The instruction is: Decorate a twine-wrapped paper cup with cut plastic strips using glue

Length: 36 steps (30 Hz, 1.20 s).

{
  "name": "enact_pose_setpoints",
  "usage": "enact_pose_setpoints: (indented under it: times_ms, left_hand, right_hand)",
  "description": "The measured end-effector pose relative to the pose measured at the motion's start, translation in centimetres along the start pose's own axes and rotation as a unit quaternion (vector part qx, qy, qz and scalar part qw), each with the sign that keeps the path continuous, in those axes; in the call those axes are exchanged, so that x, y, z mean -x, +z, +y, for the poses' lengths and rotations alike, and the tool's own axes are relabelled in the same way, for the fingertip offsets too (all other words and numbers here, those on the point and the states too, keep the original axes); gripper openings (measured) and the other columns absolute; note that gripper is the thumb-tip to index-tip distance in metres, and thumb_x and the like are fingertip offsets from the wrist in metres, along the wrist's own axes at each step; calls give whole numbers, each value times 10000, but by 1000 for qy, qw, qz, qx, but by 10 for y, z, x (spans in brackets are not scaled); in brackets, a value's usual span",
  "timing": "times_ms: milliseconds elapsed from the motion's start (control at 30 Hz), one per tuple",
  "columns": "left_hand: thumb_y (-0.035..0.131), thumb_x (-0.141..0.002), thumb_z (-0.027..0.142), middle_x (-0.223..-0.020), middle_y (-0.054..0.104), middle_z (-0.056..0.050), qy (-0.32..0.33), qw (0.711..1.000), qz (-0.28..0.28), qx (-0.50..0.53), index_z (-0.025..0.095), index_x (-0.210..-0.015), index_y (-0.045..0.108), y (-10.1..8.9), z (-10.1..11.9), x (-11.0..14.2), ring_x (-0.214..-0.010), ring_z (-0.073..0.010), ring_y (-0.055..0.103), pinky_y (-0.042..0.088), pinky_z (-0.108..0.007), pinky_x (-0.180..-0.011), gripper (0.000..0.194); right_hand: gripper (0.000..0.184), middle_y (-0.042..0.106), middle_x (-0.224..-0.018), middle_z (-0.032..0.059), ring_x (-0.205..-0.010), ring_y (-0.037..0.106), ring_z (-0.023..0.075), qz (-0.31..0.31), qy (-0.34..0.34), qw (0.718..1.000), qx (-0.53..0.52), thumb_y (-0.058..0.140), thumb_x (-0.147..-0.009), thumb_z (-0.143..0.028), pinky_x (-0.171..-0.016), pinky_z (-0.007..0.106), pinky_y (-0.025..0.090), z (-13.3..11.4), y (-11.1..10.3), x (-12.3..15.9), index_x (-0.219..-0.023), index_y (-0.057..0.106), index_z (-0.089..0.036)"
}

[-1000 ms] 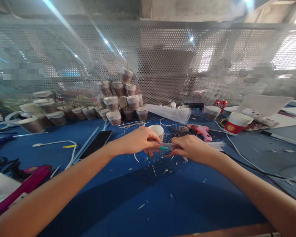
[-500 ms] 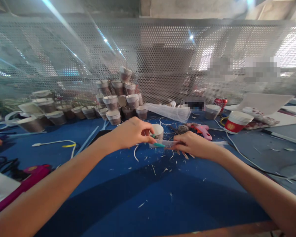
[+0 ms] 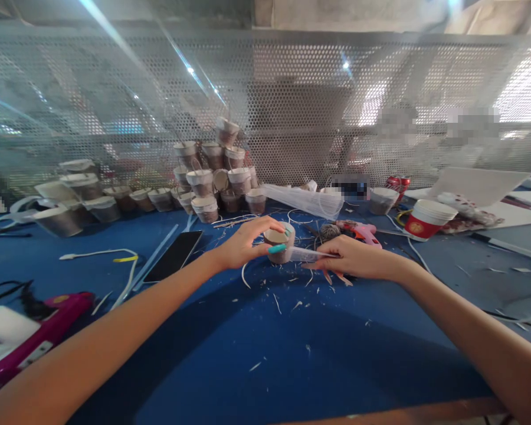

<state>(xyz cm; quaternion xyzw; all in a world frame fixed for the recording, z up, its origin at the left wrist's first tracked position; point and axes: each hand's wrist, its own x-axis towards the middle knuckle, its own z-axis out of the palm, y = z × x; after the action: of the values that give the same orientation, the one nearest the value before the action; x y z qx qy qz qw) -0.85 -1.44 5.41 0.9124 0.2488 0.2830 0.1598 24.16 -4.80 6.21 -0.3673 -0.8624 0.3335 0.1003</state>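
Note:
My left hand (image 3: 251, 241) is closed around the small cup (image 3: 279, 256), its thumb on the near side and a finger over the rim. The cup stands upright on the blue table and is brown with a pale rim, like those stacked behind it. My right hand (image 3: 346, 258) pinches a translucent white strip (image 3: 304, 255), whose free end reaches to the right side of the cup. Whether strip and cup touch I cannot tell. Just behind my right hand lie a pink glue gun (image 3: 366, 232) and a grey ball of string (image 3: 330, 231).
Several similar cups (image 3: 202, 183) are stacked at the back, beside a bundle of translucent strips (image 3: 301, 199). A dark phone (image 3: 173, 257) and a magenta tool (image 3: 53, 321) lie left. At right stand red-and-white paper cups (image 3: 426, 221) and a red can (image 3: 397, 186). White scraps litter the table.
My left hand has moved from the strip to the cup and taken hold of it. The strip's left end now sits beside the cup instead of across its front. My right hand has barely moved.

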Motion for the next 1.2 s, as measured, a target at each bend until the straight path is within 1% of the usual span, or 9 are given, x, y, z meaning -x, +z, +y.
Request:
enact_pose_setpoints:
  times_ms: [67, 200, 300, 400, 600, 700, 867, 1000, 1200]
  left_hand:
    - [428, -774, 551, -1122, 550, -93, 4, 1000, -5, 13, 202, -1083, 513, 8, -5, 4, -1063, -229, 484, 341, -404, -934, 474]
    - [590, -688, 491, -1144, 539, -104, 12, 999, 19, 26, 202, -1090, 499, 20, -12, 10, -1138, -248, 436, 327, -431, -955, 503]
    - [641, -663, 430, -1123, 543, -108, 18, 999, 30, 23, 198, -1072, 494, 23, -13, 10, -1135, -241, 437, 335, -434, -948, 493]
    - [659, -648, 418, -1083, 550, -103, 25, 999, 20, 4, 190, -1045, 496, 24, -13, 9, -1112, -235, 443, 339, -430, -943, 486]
    - [659, -625, 468, -1069, 538, -97, 13, 999, 0, -37, 181, -1022, 502, 27, -14, 6, -1046, -239, 458, 354, -427, -915, 515]
    - [652, -630, 477, -1049, 543, -91, 17, 999, -1, -52, 182, -1000, 508, 27, -15, 5, -1030, -234, 459, 354, -423, -908, 495]
    - [633, -647, 491, -1025, 552, -87, 19, 997, -4, -73, 176, -981, 510, 28, -16, 5, -1009, -224, 464, 344, -412, -918, 475]
    - [621, -661, 489, -1013, 559, -80, 21, 997, 0, -76, 175, -975, 519, 29, -18, 5, -1000, -223, 464, 340, -409, -914, 455]
    - [601, -689, 479, -980, 574, -77, 11, 995, -12, -99, 163, -960, 527, 29, -18, 4, -979, -215, 465, 348, -393, -899, 423]
  right_hand:
    - [482, 580, -517, -10, -399, 492, 64, 7, 0, 1000, 23, 419, -792, -566, -439, 186, 362, 2, 0, -2, -592, 569, -154]
    - [500, 577, -504, -11, -403, 495, 70, -3, 17, 999, 47, 411, -781, -593, -435, 192, 362, 10, -1, -11, -592, 569, -158]
    - [491, 595, -535, -5, -414, 505, 74, -1, 20, 998, 59, 414, -775, -600, -426, 193, 365, 15, -2, -17, -615, 567, -162]
    - [480, 597, -536, -5, -427, 513, 75, 8, 6, 997, 82, 415, -788, -584, -452, 196, 378, 20, -1, -21, -599, 551, -164]
    - [489, 584, -510, -6, -463, 512, 84, 46, -5, 988, 147, 399, -813, -557, -499, 207, 362, 22, 1, -24, -555, 544, -168]
    - [493, 585, -515, -3, -465, 499, 85, 52, -3, 983, 174, 379, -829, -542, -502, 211, 351, 19, 3, -25, -561, 556, -169]
    - [469, 599, -559, 11, -513, 502, 97, 90, -6, 969, 231, 389, -843, -508, -531, 225, 344, 15, 6, -26, -580, 584, -172]
    - [462, 591, -548, 8, -506, 496, 96, 81, 6, 970, 230, 386, -848, -499, -523, 226, 344, 14, 7, -26, -586, 586, -174]
    - [481, 584, -535, 9, -484, 487, 87, 91, 15, 969, 228, 377, -850, -504, -513, 223, 344, 14, 8, -26, -549, 556, -174]
